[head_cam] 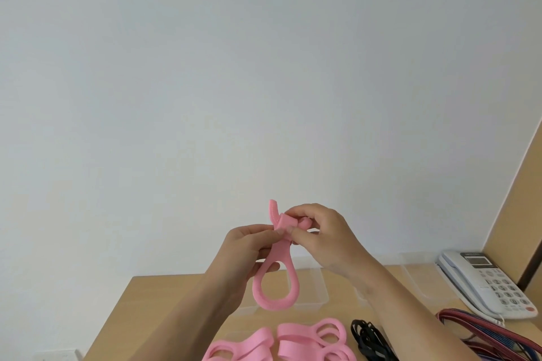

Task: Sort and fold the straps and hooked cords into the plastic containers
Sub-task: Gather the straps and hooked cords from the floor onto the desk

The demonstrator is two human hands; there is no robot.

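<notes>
Both hands are working one pink strap [274, 281] in mid-air above the table [152, 302]. Left hand [249, 252] is gripping the strap's neck, fingers curled round it just above the hanging loop. Right hand [319, 234] is pinching the strap's upper end between thumb and fingertips, wrapping or tucking the short tail that is sticking up above the left hand; exact fold is hard to read.

Clear plastic containers [311, 287] are sitting on the table behind the held strap, a second one to its right near the phone [487, 281]. The parts not hidden by the arms are showing nothing inside, so filing looks barely started.

Pile of pink straps [293, 340] is lying on the table below the held strap, already looped, not yet boxed. Black cords [369, 337] are lying just right of that pile, loose. Red and blue striped cords [492, 334] are lying farther right, below the phone, also unsorted; hooks not visible.

Judging: early stage, the held strap being folded, most items left to sort and put away.
</notes>
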